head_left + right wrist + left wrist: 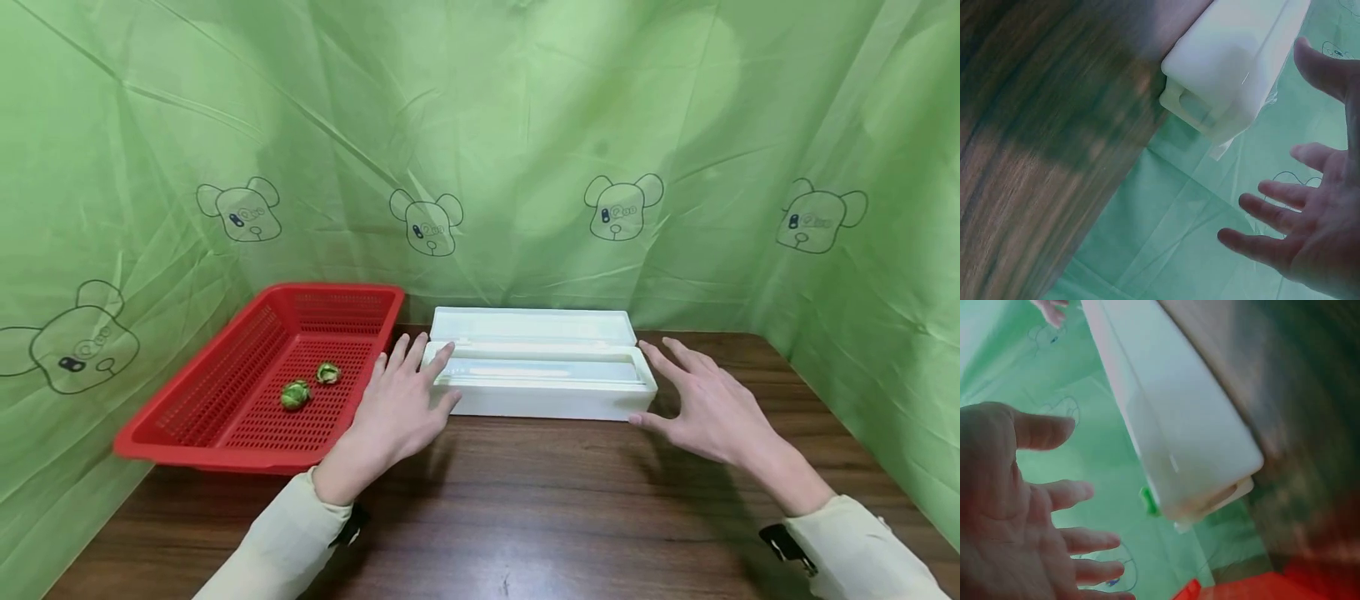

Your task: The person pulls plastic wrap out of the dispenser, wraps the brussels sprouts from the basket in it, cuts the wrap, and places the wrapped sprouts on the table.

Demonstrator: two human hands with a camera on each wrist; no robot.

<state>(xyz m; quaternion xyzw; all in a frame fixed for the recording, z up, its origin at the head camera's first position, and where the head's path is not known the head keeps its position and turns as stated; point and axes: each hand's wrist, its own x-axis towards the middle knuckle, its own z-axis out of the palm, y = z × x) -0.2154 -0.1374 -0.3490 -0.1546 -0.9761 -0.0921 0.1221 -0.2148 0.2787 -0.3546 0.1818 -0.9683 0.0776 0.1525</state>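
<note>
A long white box point(547, 401) stands on the table with a translucent lid point(532, 325) raised behind it. Something flat and clear or pale seems to lie inside; its kind is unclear. My left hand point(397, 410) is at the box's left end with fingers spread, holding nothing. At the opposite end my right hand point(712, 408) has its fingers spread too, nothing in its grasp. In both wrist views a gap shows between the palm and the white box point(1179, 419). The right wrist view shows a cutout in the box's end point(1197, 107).
To the left is a red perforated basket point(217, 457) with two small green leafy heads, like Brussels sprouts point(295, 395), inside. The brown wooden table point(525, 508) carries everything. Green cloth point(517, 125) with bear drawings hangs at the back and sides.
</note>
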